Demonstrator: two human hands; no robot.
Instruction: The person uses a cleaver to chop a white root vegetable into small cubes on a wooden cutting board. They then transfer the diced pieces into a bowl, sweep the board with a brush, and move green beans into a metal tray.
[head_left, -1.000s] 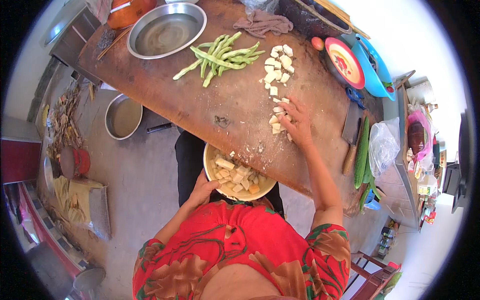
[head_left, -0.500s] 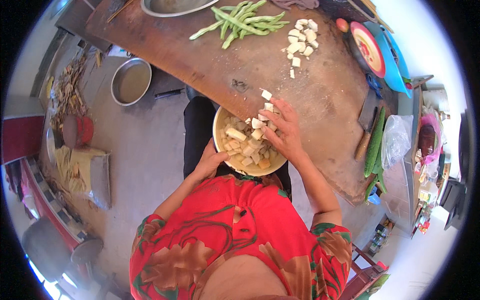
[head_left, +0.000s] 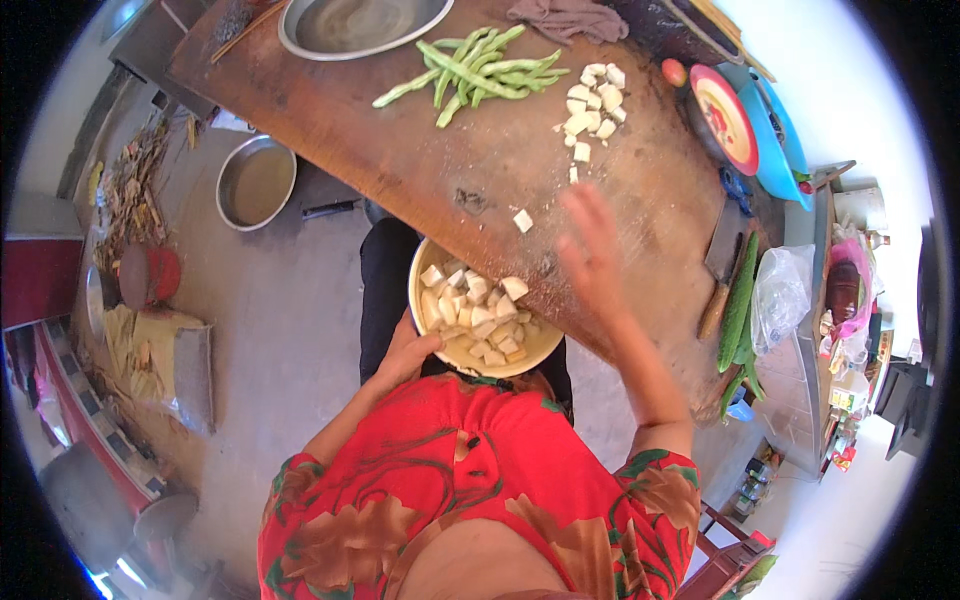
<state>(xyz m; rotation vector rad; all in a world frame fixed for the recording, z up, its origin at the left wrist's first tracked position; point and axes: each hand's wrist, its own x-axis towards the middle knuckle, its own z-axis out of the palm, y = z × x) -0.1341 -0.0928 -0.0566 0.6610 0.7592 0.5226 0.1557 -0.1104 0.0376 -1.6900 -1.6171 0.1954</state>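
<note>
Bowl: the pale bowl (head_left: 484, 322) sat nearest the body, tucked under the near edge of the wooden table (head_left: 400, 130), part full of pale cubes (head_left: 474, 312).
Left hand: the left hand (head_left: 407, 352) cupped the bowl's near rim from below; its fingers were hidden under the rim, so I cannot tell how they lay.
Right hand: the right hand (head_left: 590, 250) was blurred above the table just beyond the bowl, fingers loosely spread, palm down and holding nothing.
Stray cube: one loose cube (head_left: 523, 221) lay on the wood between the hand and the far heap.
Far heap: more cubes (head_left: 591, 100) waited farther out, beside the green beans (head_left: 470, 68).
Doing it well: to my judgement, the rim was best kept tight against the table edge and slightly below it, and the pieces drawn in with the flat side of the hand in gentle sweeps, so that none fell to the floor.
Risk: a hasty sweep could have knocked cubes past the rim.
</note>
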